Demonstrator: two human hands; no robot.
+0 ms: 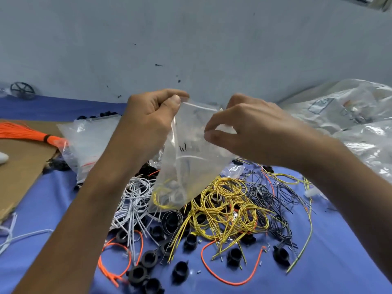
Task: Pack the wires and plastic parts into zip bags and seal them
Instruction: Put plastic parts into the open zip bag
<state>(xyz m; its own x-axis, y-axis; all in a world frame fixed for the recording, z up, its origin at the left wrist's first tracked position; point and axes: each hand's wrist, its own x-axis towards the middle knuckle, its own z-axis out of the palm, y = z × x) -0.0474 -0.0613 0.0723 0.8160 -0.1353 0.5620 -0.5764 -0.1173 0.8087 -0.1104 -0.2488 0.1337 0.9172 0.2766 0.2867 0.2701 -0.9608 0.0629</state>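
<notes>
Head view: the left hand (151,117) and right hand (244,130) are holding a zip bag (186,166) above the table (343,240), fingers (174,102) pinching its top edge (yellow wire already inside); many wires (224,206) and plastic parts (180,270) are lying underneath, unpacked.

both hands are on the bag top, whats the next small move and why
Probably press the zip strip shut, sliding the pinch from the left hand toward the right hand. The zip bag already holds yellow and white wires, and both hands pinch its top edge; whether it's already sealed isn't clear.
</notes>
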